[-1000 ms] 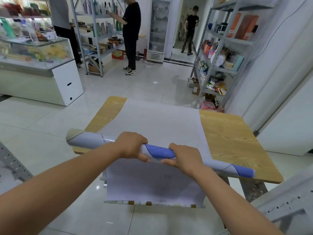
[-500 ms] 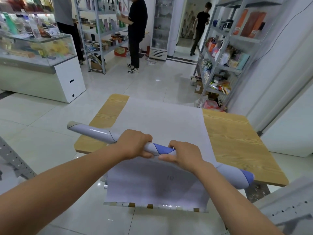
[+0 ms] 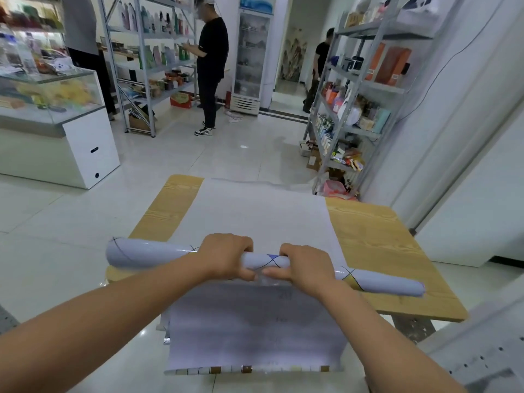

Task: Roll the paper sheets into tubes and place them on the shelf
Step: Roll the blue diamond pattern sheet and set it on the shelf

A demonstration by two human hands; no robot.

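Both hands, left hand [image 3: 226, 258] and right hand [image 3: 304, 268], curl their fingers around the middle of a rolled paper tube [image 3: 141, 252] held over the near edge of a wooden table [image 3: 377, 251], above a flat paper sheet [image 3: 255, 217] overhanging that edge

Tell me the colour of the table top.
Light wood grain, yellowish-tan table top; the head view shows it.
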